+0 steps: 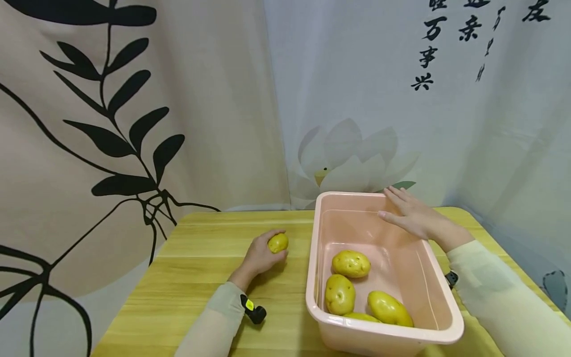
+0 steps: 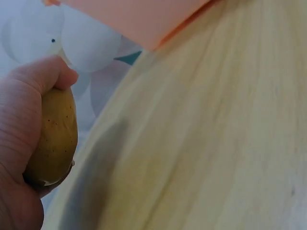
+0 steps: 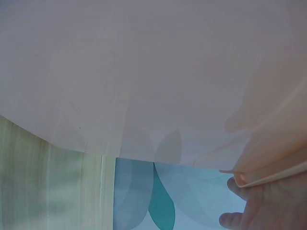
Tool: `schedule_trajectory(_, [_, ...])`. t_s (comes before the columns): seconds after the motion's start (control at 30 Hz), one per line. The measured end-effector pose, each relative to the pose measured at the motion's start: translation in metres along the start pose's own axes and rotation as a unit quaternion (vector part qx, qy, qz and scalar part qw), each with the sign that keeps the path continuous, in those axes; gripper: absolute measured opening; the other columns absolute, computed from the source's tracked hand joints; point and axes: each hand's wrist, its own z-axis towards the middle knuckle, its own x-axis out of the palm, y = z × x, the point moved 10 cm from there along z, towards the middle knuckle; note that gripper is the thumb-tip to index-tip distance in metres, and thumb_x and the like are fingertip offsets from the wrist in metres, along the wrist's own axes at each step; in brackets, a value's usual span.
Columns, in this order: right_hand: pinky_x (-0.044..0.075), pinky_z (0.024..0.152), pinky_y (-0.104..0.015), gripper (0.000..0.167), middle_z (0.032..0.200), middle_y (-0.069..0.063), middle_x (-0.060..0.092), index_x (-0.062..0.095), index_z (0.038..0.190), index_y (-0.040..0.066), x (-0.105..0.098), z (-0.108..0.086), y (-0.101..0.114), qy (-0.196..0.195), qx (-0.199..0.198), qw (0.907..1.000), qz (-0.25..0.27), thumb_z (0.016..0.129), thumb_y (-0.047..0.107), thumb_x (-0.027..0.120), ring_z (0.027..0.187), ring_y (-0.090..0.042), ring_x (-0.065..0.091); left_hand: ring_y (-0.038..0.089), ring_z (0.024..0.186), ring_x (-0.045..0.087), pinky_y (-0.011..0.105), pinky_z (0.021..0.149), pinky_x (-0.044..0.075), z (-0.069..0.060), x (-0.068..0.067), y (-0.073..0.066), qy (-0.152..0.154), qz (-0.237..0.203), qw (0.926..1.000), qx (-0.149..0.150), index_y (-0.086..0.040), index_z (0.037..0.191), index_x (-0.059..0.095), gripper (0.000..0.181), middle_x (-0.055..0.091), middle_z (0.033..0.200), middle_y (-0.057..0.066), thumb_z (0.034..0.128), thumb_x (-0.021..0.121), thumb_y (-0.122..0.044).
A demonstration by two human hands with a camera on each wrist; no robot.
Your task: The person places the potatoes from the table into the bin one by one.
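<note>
My left hand [image 1: 263, 255] grips a yellow potato [image 1: 278, 243] just above the table, left of the pink basin [image 1: 314, 258]. In the left wrist view, the thumb and palm wrap around the potato [image 2: 57, 136], and part of it is hidden by the hand. On the basin's far right corner rests my right hand [image 1: 412, 215], its fingers fairly straight over the rim. The right wrist view shows fingertips of the right hand [image 3: 268, 208] beside the basin rim [image 3: 278, 175]. Inside the basin lie several potatoes, among them an upper one [image 1: 351, 264], a left one [image 1: 340, 294] and a right one [image 1: 389, 308].
The basin stands on a wooden table [image 1: 196, 277], over its right half. Behind the table hangs a curtain [image 1: 223, 99] with printed leaves, a lotus and characters. A black strap device [image 1: 255, 311] sits on the left wrist.
</note>
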Motion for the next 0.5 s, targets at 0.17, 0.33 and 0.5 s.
schedule_trajectory(0.17, [0.006, 0.108, -0.066, 0.085, 0.158, -0.023, 0.007, 0.012, 0.154, 0.007, -0.002, 0.0, 0.001, 0.0, -0.003, 1.0, 0.0, 0.096, 0.061, 0.04, 0.143, -0.045, 0.001, 0.019, 0.081, 0.055, 0.032, 0.063, 0.049, 0.002, -0.008, -0.017, -0.005, -0.057, 0.9983, 0.012, -0.027, 0.13, 0.059, 0.054, 0.061, 0.107, 0.003, 0.0794, 0.077, -0.024])
schedule_trajectory(0.33, [0.006, 0.109, -0.066, 0.084, 0.158, -0.023, 0.007, 0.013, 0.154, 0.006, -0.002, -0.001, 0.001, -0.003, -0.005, 1.0, 0.0, 0.096, 0.06, 0.04, 0.142, -0.046, 0.002, 0.021, 0.087, 0.055, 0.031, 0.067, 0.05, 0.004, -0.016, -0.035, -0.007, -0.114, 0.9934, 0.006, -0.026, 0.131, 0.058, 0.05, 0.059, 0.116, 0.005, 0.0835, 0.075, -0.021])
schedule_trajectory(0.5, [0.006, 0.109, -0.066, 0.084, 0.158, -0.024, 0.008, 0.013, 0.154, 0.005, -0.002, -0.001, 0.002, -0.006, -0.008, 0.9999, -0.004, 0.096, 0.06, 0.04, 0.142, -0.047, 0.003, 0.022, 0.091, 0.054, 0.032, 0.07, 0.051, 0.003, -0.027, -0.053, -0.012, -0.176, 0.9843, 0.007, -0.017, 0.134, 0.056, 0.049, 0.057, 0.116, 0.012, 0.0876, 0.071, -0.019])
